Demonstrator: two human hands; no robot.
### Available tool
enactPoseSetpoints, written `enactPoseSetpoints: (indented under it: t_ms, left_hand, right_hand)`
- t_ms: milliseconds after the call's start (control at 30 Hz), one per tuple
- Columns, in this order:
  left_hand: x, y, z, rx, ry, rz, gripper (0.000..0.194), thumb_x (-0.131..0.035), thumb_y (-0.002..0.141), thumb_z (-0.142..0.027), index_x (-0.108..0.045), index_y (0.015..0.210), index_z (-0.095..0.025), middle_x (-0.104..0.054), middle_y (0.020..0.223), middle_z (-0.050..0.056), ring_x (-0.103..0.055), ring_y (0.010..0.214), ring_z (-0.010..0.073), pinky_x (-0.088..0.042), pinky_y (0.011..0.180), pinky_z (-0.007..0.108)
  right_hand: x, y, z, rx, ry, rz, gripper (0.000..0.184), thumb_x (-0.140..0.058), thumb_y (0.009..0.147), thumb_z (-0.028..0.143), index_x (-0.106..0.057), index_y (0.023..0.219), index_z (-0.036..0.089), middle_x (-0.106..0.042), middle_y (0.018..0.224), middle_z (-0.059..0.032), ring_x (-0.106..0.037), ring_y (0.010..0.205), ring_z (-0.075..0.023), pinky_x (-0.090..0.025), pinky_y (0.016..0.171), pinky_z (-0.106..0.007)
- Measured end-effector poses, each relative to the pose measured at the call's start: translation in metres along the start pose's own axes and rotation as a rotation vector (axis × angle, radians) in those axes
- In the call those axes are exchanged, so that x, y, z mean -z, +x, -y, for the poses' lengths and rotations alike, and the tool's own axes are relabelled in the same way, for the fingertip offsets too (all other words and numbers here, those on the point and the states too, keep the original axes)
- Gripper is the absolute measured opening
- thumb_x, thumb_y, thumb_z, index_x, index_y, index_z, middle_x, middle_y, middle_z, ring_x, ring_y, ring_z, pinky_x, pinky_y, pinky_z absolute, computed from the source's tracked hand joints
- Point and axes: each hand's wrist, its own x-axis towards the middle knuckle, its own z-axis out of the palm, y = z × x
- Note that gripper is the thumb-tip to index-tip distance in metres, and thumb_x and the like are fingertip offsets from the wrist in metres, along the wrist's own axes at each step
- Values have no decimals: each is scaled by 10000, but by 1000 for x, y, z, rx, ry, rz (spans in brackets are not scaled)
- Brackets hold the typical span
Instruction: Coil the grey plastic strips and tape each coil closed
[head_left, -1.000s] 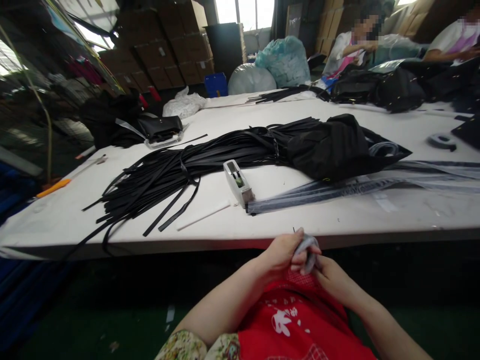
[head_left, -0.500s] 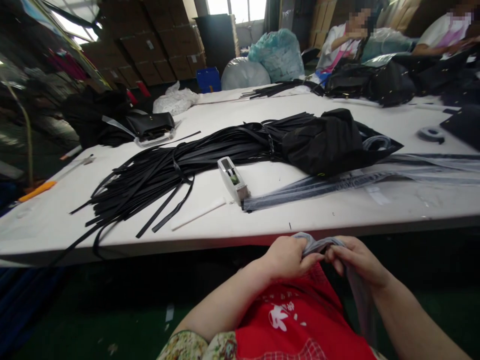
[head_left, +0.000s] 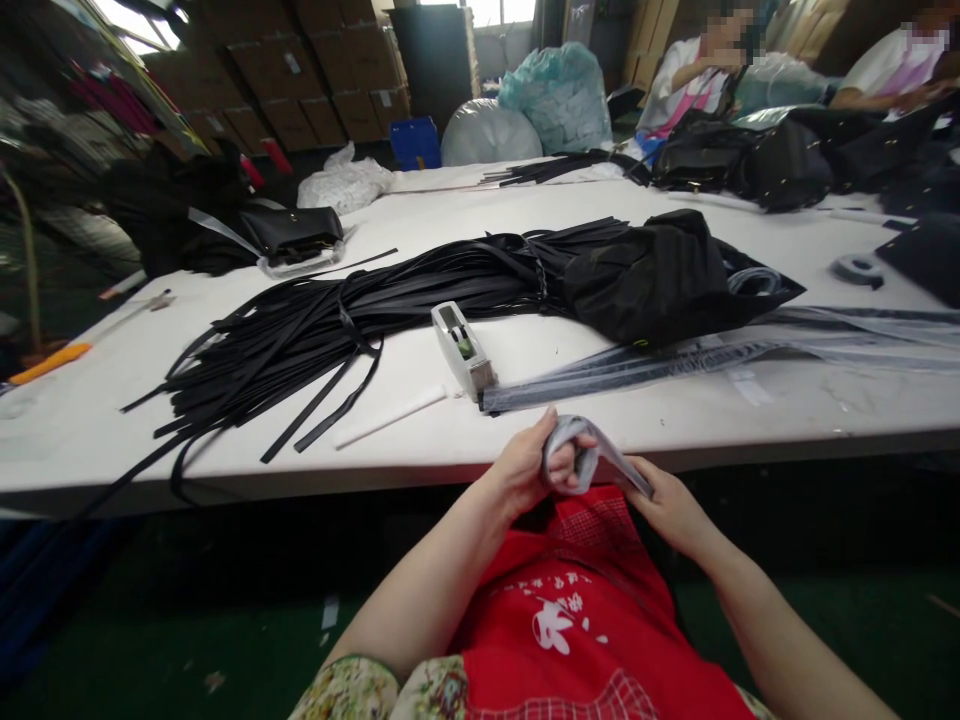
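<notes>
A strap in cloudy plastic wrap [head_left: 609, 455] runs between my two hands, just off the table's front edge. It is coiled into a loop around the fingers of my left hand [head_left: 529, 460], which is closed on it. My right hand [head_left: 667, 500] pinches the strap to the right of the coil. More plastic-wrapped straps [head_left: 622, 372] lie along the table beyond my hands. At their left end stands a grey tape dispenser [head_left: 463, 350]. Behind it stretches a bundle of black straps [head_left: 420, 285], tied around, with black cloth [head_left: 649, 280] over its right part.
The white table [head_left: 450, 440] spans the view. A white stick [head_left: 390, 418] lies near its front edge. A rolled coil [head_left: 856, 270] sits at right, a black bag [head_left: 296, 235] at left. Two people work at the back right beside black bags [head_left: 784, 165].
The strap now loops around my left fingers, where before it was bunched between both hands. My hands have risen slightly, the left one moving left. The view has shifted a little.
</notes>
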Motion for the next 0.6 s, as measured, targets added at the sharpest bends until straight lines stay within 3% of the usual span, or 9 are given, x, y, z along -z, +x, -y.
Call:
enactPoseSetpoints:
  t_ms: [67, 133, 200, 267, 367, 467, 533, 600]
  left_hand:
    - [0, 4, -9, -127, -101, -54, 568, -413, 956, -545, -678, 924, -43, -424, 495, -68, -398, 409, 55, -495, 590, 225]
    - [-1, 8, -12, -262, -86, -128, 494, -416, 966, -495, -655, 975, -63, -561, 634, -8, -538, 539, 91, -526, 711, 278]
    - [-2, 13, -6, -419, 129, -222, 463, -403, 965, -493, -637, 967, -94, -647, 780, 55, -621, 688, 148, -520, 782, 324]
    - [-2, 14, 6, -563, 510, -302, 443, -407, 954, -507, -628, 953, -123, -672, 879, 99, -636, 806, 202, -494, 839, 356]
    - [1, 10, 23, -620, 1051, -326, 401, -465, 915, -501, -616, 955, -132, -649, 884, 133, -618, 841, 264, -455, 887, 408]
    - [7, 3, 27, -549, 1353, -270, 373, -534, 860, -519, -610, 897, -155, -609, 761, 108, -608, 761, 287, -462, 817, 410]
    - [12, -2, 23, -466, 1489, -223, 371, -529, 856, -550, -602, 785, -193, -583, 669, 71, -587, 676, 254, -461, 741, 366]
    - [18, -6, 19, -352, 1561, -151, 448, -480, 874, -597, -567, 660, -213, -550, 582, 32, -527, 570, 196, -436, 654, 313]
  right_hand:
    - [-8, 0, 8, -65, 147, 158, 401, -458, 940, 490, -644, 1100, 173, -701, 823, -64, -653, 767, -215, -519, 741, -349]
    - [-16, -2, 23, -138, 340, 359, 473, -425, 948, 554, -650, 1043, 149, -622, 655, -10, -548, 547, -140, -454, 554, -270]
    - [-21, -6, 46, -189, 557, 546, 498, -443, 939, 582, -637, 1021, 131, -597, 631, 8, -458, 460, -87, -368, 468, -222]
    - [-19, -8, 67, -211, 741, 650, 483, -490, 920, 582, -620, 1017, 127, -612, 640, -1, -466, 454, -80, -355, 459, -211]
    - [-4, -6, 86, -210, 921, 546, 413, -546, 891, 558, -610, 935, 152, -542, 530, 34, -449, 417, -94, -413, 498, -252]
    - [12, 1, 80, -202, 961, 372, 344, -624, 834, 523, -586, 844, 181, -442, 471, 88, -342, 352, -66, -452, 548, -292]
    - [19, 6, 67, -210, 841, 397, 359, -654, 801, 529, -584, 859, 182, -498, 508, 71, -373, 362, -71, -431, 513, -276]
    - [21, 10, 53, -159, 571, 443, 370, -627, 823, 533, -613, 912, 174, -630, 643, 1, -527, 486, -124, -444, 531, -271]
